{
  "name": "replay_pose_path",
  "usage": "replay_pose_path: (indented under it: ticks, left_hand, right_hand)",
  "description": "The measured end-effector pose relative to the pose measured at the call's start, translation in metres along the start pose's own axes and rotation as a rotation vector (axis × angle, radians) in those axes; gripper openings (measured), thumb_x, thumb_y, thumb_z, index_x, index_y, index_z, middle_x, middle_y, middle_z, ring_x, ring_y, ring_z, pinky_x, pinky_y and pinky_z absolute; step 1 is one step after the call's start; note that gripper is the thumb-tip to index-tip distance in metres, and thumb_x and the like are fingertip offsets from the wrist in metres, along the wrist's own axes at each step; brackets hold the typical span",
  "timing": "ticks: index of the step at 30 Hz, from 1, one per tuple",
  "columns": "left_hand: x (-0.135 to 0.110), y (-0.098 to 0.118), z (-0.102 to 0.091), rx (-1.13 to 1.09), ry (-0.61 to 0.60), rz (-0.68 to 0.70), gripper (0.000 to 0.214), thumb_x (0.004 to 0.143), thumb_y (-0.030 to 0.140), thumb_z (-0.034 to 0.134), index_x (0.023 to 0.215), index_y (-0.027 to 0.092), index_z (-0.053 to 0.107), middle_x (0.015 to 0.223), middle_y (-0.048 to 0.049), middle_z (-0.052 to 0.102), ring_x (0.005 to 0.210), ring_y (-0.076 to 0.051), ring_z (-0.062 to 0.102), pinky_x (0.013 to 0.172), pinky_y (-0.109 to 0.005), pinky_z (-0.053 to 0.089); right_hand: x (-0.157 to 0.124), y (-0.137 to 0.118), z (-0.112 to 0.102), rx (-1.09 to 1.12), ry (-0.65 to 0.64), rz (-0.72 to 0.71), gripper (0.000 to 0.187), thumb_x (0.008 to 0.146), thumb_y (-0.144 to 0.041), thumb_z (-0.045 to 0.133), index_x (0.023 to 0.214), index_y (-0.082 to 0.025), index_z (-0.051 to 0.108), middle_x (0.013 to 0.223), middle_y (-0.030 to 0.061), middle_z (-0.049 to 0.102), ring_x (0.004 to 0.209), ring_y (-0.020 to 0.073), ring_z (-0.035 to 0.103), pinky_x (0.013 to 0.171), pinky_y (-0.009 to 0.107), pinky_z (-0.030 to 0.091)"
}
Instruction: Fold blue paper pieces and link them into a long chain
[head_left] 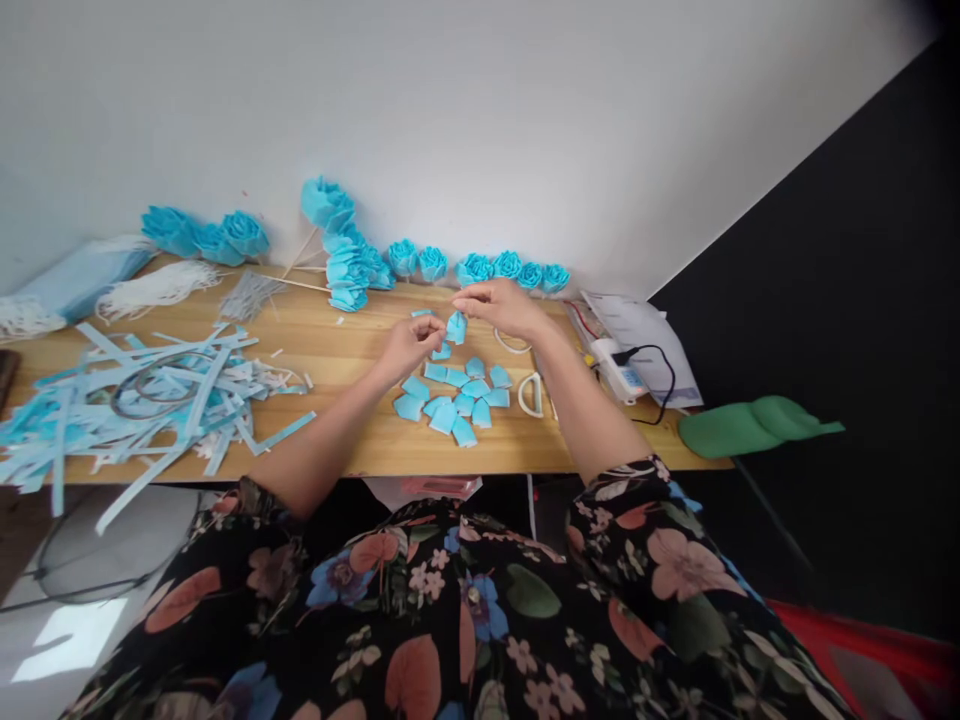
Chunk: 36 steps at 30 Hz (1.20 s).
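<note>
My left hand and my right hand meet over the wooden table, both pinching one small folded blue piece between their fingertips. Just below them lies a cluster of several similar folded blue pieces. Two white tape rolls rest beside the cluster, close to my right forearm.
Finished blue paper roses line the wall, some on sticks. A heap of blue and white strips covers the table's left. White stringy loops, a white device with a black cable and a green object lie around.
</note>
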<state>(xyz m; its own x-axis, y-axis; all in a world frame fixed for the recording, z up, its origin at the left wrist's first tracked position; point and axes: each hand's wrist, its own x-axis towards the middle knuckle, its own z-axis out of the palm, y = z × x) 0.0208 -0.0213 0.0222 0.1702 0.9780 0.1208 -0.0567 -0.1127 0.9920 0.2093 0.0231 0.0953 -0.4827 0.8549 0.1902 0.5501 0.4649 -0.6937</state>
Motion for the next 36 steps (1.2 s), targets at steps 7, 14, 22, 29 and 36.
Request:
replay_pose_path:
  ticks: [7,14,22,29,36]
  left_hand:
    - [0.0,-0.001,-0.001,0.045,0.022,-0.007,0.009,0.077,0.013,0.063,0.069,0.017,0.065,0.057,0.003,0.061,0.054,-0.009,0.054,0.056,-0.02,0.041]
    - [0.01,-0.007,-0.018,-0.043,0.246,0.051,0.014,0.086,0.026,0.061,0.079,0.017,0.069,0.063,0.0005,0.062,0.055,-0.009,0.05,0.058,-0.021,0.041]
    - [0.021,-0.02,-0.034,-0.269,0.491,-0.196,0.038,0.08,0.024,0.065,0.118,0.021,0.061,0.116,-0.0069,0.067,0.084,-0.013,0.066,0.076,-0.025,0.054]
    - [0.022,-0.023,-0.043,-0.51,0.421,-0.436,0.03,0.088,0.028,0.061,0.116,0.021,0.054,0.133,-0.016,0.059,0.103,-0.023,0.068,0.089,-0.041,0.059]
    - [0.022,-0.018,-0.045,-0.615,0.274,-0.547,0.004,0.091,0.022,0.055,0.095,0.021,0.056,0.113,-0.0159,0.07,0.104,-0.026,0.07,0.086,-0.04,0.059]
  right_hand:
    - [0.001,0.001,-0.007,-0.008,-0.122,-0.015,0.01,0.076,-0.027,0.072,0.075,-0.021,0.08,0.073,-0.0027,0.076,0.069,0.013,0.062,0.068,0.027,0.042]
    - [0.002,0.022,0.002,0.38,0.157,0.071,0.02,0.077,-0.04,0.077,0.078,-0.02,0.075,0.068,-0.0036,0.069,0.062,0.0096,0.055,0.064,0.024,0.047]
    - [-0.002,0.05,0.046,0.981,0.238,0.437,0.012,0.084,-0.026,0.078,0.081,-0.021,0.068,0.074,-0.0039,0.073,0.068,0.0084,0.068,0.067,0.02,0.055]
    - [0.001,0.062,0.059,1.078,0.23,0.569,0.012,0.091,-0.016,0.069,0.081,-0.021,0.065,0.079,-0.0028,0.077,0.077,0.0112,0.075,0.09,0.03,0.06]
    - [-0.003,0.071,0.066,1.224,0.188,0.525,0.013,0.088,-0.017,0.071,0.082,-0.023,0.06,0.083,0.001,0.078,0.088,0.0167,0.077,0.1,0.04,0.059]
